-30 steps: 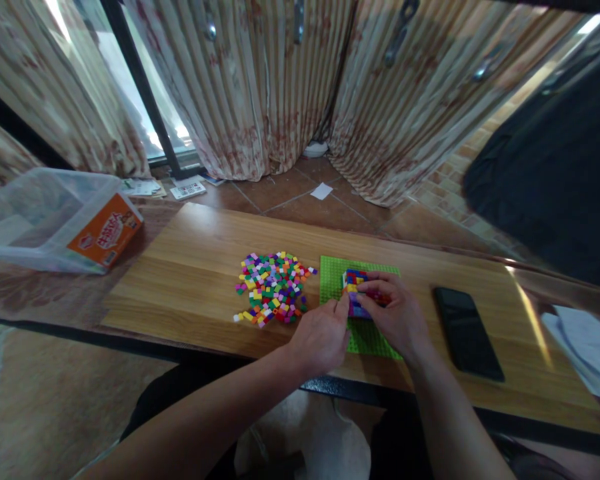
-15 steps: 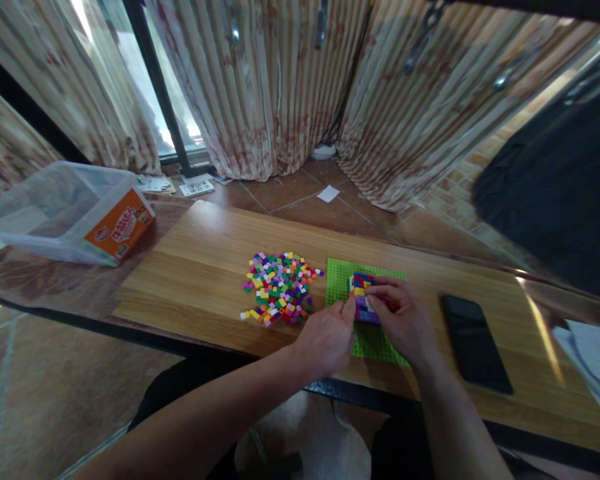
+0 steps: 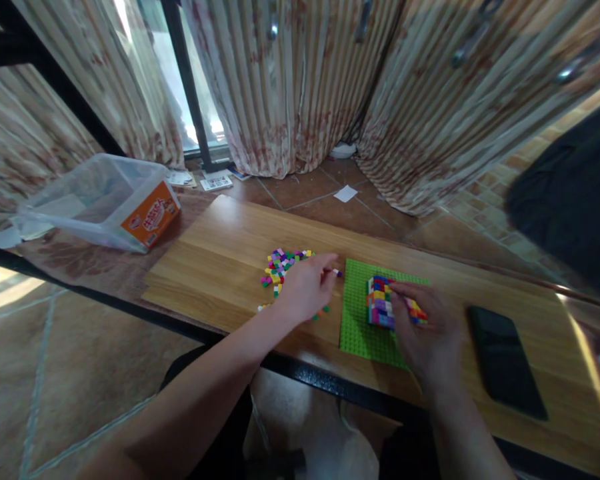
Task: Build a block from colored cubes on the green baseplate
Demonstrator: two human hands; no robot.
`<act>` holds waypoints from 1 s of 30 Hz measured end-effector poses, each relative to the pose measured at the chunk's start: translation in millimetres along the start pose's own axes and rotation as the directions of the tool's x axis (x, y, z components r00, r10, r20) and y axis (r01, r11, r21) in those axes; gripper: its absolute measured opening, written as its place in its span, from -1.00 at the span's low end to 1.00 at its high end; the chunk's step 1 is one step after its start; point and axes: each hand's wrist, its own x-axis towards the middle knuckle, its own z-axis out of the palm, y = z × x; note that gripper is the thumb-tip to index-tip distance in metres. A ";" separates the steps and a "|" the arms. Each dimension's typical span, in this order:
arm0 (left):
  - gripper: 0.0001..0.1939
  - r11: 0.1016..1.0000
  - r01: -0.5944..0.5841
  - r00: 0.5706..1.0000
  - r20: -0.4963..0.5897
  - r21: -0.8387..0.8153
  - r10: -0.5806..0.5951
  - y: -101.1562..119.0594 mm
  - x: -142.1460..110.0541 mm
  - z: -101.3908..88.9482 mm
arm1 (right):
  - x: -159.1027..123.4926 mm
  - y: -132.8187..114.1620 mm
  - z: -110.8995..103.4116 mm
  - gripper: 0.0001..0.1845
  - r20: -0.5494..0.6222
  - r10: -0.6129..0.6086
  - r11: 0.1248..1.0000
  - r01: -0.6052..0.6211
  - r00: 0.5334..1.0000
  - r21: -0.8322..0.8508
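A colourful block of small toy bricks (image 3: pixel 379 302) stands on a green studded baseplate (image 3: pixel 356 327). Over its right side is my right hand (image 3: pixel 425 323), thumb and fingers bent around the bricks; the palm hides part of the block. My left hand (image 3: pixel 306 287) hovers over the heap of loose bricks (image 3: pixel 280 263), its fingers curved and a little apart, with no brick visible in them. One small white and purple brick (image 3: pixel 337 273) lies just beyond those fingertips. Much of the heap is covered by the left hand and wrist.
A black phone (image 3: pixel 505 360) lies right of the baseplate on the wooden board (image 3: pixel 205 260). A clear plastic bin (image 3: pixel 95 223) with an orange label stands at the left. Papers (image 3: pixel 216 182) lie behind the board, and patterned curtains (image 3: pixel 290 87) hang at the back.
My left hand has left the brick block and moved left over the loose heap. My right hand stays at the block. The whole view has shifted, with things appearing further right.
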 end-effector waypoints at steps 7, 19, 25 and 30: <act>-0.70 0.994 0.083 0.968 -0.232 -0.075 -0.098 -28.8 15.3 -32.0 | -21.5 -29.5 34.1 -0.86 0.338 -0.194 0.979 0.158 0.921 0.131; -0.73 0.994 0.104 0.962 -0.250 -0.044 -0.111 -32.4 15.6 -41.1 | -30.2 -49.9 68.4 -0.78 0.364 -0.295 0.954 0.254 0.883 0.158; -0.72 0.993 0.115 0.968 -0.224 -0.015 -0.115 -32.2 15.2 -41.3 | -27.9 -58.2 83.9 -0.82 0.350 -0.308 0.951 0.290 0.885 0.103; -0.74 0.993 0.121 0.971 -0.207 0.006 -0.117 -31.9 14.7 -43.0 | -26.9 -50.8 81.1 -0.82 0.323 -0.252 0.966 0.256 0.912 0.032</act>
